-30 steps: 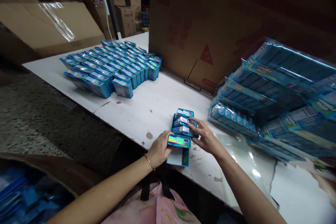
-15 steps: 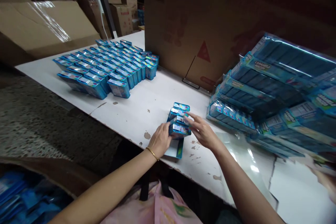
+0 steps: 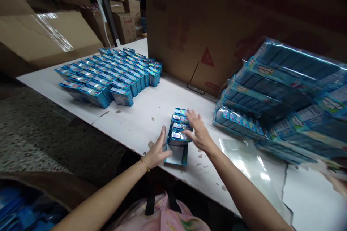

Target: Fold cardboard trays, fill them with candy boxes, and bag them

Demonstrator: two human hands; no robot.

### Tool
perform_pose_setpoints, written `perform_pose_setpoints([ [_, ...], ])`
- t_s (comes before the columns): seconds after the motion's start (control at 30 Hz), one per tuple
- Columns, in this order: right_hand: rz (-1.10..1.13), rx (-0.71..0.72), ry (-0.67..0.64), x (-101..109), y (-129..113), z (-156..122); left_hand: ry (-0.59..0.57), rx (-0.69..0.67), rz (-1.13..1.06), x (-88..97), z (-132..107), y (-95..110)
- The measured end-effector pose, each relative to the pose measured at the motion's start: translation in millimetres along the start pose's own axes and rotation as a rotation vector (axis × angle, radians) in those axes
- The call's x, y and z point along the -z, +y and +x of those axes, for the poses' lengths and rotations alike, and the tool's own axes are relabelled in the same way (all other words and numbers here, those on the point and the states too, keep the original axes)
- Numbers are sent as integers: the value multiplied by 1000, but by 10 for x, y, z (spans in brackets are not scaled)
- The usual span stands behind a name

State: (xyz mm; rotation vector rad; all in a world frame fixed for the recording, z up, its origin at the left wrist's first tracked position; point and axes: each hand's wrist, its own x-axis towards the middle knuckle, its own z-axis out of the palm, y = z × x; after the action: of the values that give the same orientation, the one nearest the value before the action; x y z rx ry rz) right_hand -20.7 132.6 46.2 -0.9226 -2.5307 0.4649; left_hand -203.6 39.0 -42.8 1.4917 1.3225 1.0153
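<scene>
In front of me a shallow blue display tray (image 3: 176,161) lies on the white table. Several small blue candy boxes (image 3: 180,138) stand in a row in its far part, while the near part of its floor is bare. My left hand (image 3: 157,150) is at the tray's left side, thumb and fingers spread, holding nothing. On the right, my right hand (image 3: 198,132) hovers beside and partly over the boxes with its fingers apart; whether a fingertip touches a box, I cannot tell.
Many similar blue boxes (image 3: 119,68) stand grouped at the table's left. Wrapped trays (image 3: 260,90) are stacked at right, beside a clear plastic sheet (image 3: 244,162). A large carton (image 3: 184,25) walls the back. Another person's hand (image 3: 334,182) shows at the right edge.
Both hands have let go of the boxes. My left hand has drawn back left and toward me with its fingers opening; my right hand has spread its fingers. The boxes sit inside the tray.
</scene>
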Motion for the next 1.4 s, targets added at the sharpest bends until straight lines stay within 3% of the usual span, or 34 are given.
perform_pose_setpoints([
  [0.07, -26, -133, 148, 31, 55, -35, 6, 19, -124, 86, 109, 118],
  [0.1, -49, -154, 157, 13, 60, -41, 36, 26, -149, 106, 186, 177],
  [0.17, -83, -125, 67, -59, 52, -23, 99, 31, -134, 109, 354, 274],
  [0.23, -68, -70, -72, -126, 61, 20, 83, 14, -57, 89, 498, 330],
  [0.3, -11, -84, -112, -152, 104, 71, 80, 5, 44, 68, 585, 347],
  [0.43, -51, -288, 116, -169, 171, 153, 199, 37, 109, -32, 620, 333],
  [0.47, -94, -287, 104, -185, 169, 164, 190, 46, 85, -70, 618, 325],
  [0.57, -190, -167, -103, -217, 146, 178, 166, 71, 10, -91, 607, 264],
  [0.63, -211, -121, -148, -195, 122, 220, 260, 78, -29, 84, 582, 181],
  [0.73, -155, -83, -24, -156, -6, 498, 635, 99, -55, 680, 505, 12],
  [0.83, -4, 22, 39, -307, -332, 1122, 907, 127, -24, 1420, 416, -186],
  [0.9, 16, 115, 16, -561, -606, 1654, 959, 134, -30, 1813, 369, -321],
  [0.97, -45, 202, 13, -883, -847, 2161, 972, 132, -56, 2068, 320, -441],
  [1.07, -156, 277, 38, -1347, -1047, 2686, 973, 120, -74, 2239, 199, -563],
  [1.17, -234, 330, 35, -1654, -1075, 2834, 963, 114, -74, 2265, 37, -600],
  [1.33, -245, 415, 2, -1750, -1102, 2690, 891, 85, -36, 2203, -24, -648],
  [1.4, -217, 360, -33, -1711, -1149, 2692, 855, 91, -15, 2179, 36, -717],
])
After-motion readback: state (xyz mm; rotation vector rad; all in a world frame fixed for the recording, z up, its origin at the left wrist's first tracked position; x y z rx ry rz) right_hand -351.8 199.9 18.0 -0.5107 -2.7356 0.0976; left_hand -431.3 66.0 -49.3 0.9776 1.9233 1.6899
